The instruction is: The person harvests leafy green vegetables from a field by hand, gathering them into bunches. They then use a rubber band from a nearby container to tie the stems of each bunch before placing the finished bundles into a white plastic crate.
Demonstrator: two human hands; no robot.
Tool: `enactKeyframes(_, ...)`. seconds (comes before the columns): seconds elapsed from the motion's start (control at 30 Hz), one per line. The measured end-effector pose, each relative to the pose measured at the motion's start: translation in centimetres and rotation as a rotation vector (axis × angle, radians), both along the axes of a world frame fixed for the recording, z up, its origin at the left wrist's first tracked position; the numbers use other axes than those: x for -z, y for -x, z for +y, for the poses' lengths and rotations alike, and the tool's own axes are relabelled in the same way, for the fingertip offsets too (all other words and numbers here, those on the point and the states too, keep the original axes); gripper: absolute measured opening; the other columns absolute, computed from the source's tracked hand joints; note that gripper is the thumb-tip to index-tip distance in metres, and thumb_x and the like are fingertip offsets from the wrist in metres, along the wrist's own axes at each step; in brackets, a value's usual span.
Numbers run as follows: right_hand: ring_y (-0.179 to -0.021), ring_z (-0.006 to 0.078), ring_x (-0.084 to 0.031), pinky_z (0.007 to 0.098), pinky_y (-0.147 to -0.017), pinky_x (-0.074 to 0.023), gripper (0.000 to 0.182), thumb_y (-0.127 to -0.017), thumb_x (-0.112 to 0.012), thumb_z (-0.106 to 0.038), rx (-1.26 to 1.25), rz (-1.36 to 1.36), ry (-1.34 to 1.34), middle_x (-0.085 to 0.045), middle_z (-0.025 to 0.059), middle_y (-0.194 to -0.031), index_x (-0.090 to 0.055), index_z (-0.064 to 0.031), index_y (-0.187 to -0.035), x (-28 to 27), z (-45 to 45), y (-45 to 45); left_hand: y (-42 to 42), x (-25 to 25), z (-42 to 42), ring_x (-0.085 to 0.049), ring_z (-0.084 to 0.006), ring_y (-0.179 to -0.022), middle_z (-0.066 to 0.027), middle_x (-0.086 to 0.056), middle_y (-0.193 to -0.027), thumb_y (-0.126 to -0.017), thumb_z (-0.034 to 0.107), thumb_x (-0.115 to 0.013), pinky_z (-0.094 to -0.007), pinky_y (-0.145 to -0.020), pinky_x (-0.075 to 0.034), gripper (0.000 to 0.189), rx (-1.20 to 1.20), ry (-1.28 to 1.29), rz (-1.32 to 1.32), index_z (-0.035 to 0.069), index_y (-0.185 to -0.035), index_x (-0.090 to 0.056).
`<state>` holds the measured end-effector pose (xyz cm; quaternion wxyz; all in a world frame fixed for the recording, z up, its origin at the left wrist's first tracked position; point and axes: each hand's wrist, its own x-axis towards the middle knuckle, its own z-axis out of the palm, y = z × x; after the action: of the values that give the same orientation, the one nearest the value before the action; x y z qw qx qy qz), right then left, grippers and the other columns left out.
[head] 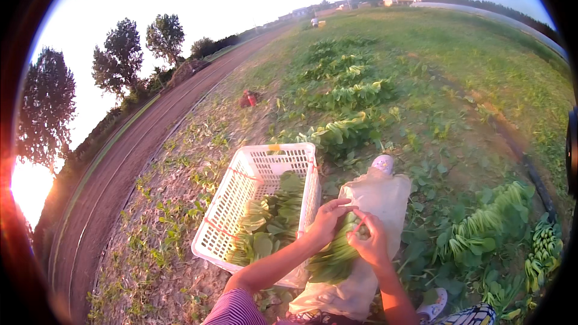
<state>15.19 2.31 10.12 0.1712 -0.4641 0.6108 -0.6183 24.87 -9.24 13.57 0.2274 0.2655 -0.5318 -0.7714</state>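
A bunch of leafy greens [332,257] lies across my lap, its cut stem ends pointing away from me. My left hand [330,222] grips it on the left near the stems. Pinched between the fingertips of my right hand [371,238] is a thin red tie [360,224], which passes over the stem ends. The fingertips of both hands meet just above the bunch. Under it, a pale plastic sheet [379,198] covers my leg. Close on the left stands a white plastic crate [223,216] with slotted walls, partly filled with more greens [266,230].
Cut greens lie in rows ahead [343,131] and in piles at right [485,221]. A black hose [537,185] runs along the right. Patterned clogs [383,164] are on my feet. A red object [248,98] lies ahead-left; a distant person [314,21] is in the field.
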Motion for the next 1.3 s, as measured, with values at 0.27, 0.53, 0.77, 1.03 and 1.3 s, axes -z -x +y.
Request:
enactKeyframes(0.27, -0.103, 0.0292, -0.051, 0.0380, -0.089, -0.0423, 0.058, -0.064, -0.070, -0.024, 0.061, 0.026, 0.025, -0.055, 0.0115, -0.109, -0.058, -0.0114, -0.119, 0.3, 0.0, -0.7, 0.3, 0.9, -1.1, -0.063, -0.0288, -0.082, -0.0143, -0.065, -0.088, -0.085, 0.001, -0.052, -0.0347, -0.071, -0.050, 0.018, -0.104, 1.337, -0.320, 0.004, -0.100, -0.062)
enactKeyframes(0.53, -0.101, 0.0293, -0.052, 0.0389, -0.088, -0.0434, 0.055, -0.065, -0.069, -0.024, 0.072, -0.014, 0.020, -0.056, 0.0101, -0.106, -0.059, -0.0123, -0.118, 0.2, -0.1, -1.0, -0.2, -4.9, -0.8, -0.064, -0.0233, -0.062, -0.0106, -0.065, -0.071, -0.082, 0.030, -0.066, -0.0355, -0.059, -0.049, 0.037, 0.261, 1.362, -0.555, 0.005, -0.108, -0.059)
enactKeyframes(0.77, -0.094, 0.0254, -0.056, 0.0342, -0.083, -0.0457, 0.052, -0.068, -0.071, -0.019, 0.142, 0.063, 0.042, -0.057, 0.0098, -0.103, -0.058, -0.0070, -0.116, 1.2, -0.7, -1.4, 1.1, -5.8, -0.7, -0.062, -0.0373, -0.070, -0.0200, -0.063, -0.075, -0.080, 0.028, -0.058, -0.0442, -0.064, -0.049, 0.036, 0.525, 1.519, -0.612, 0.001, -0.104, -0.060)
enactKeyframes(1.03, -0.101, 0.0297, -0.053, 0.0398, -0.086, -0.0455, 0.051, -0.066, -0.071, -0.026, 0.110, 0.050, 0.032, -0.057, 0.0104, -0.108, -0.059, -0.0118, -0.114, 0.5, 0.0, -1.5, 0.2, -4.1, -1.7, -0.063, -0.0357, -0.074, -0.0198, -0.064, -0.082, -0.079, 0.008, -0.053, -0.0424, -0.068, -0.050, 0.028, 0.428, 1.509, -0.525, 0.003, -0.104, -0.063)
enactKeyframes(1.3, -0.102, 0.0290, -0.054, 0.0381, -0.086, -0.0452, 0.052, -0.067, -0.071, -0.024, 0.066, 0.037, 0.062, -0.056, 0.0109, -0.107, -0.059, -0.0116, -0.115, -0.2, 0.4, -1.7, 0.5, -3.5, -4.4, -0.063, -0.0130, -0.069, -0.0088, -0.067, -0.077, -0.074, -0.003, -0.055, -0.0281, -0.064, -0.052, 0.029, 0.442, 0.907, -0.621, 0.002, -0.099, -0.067)
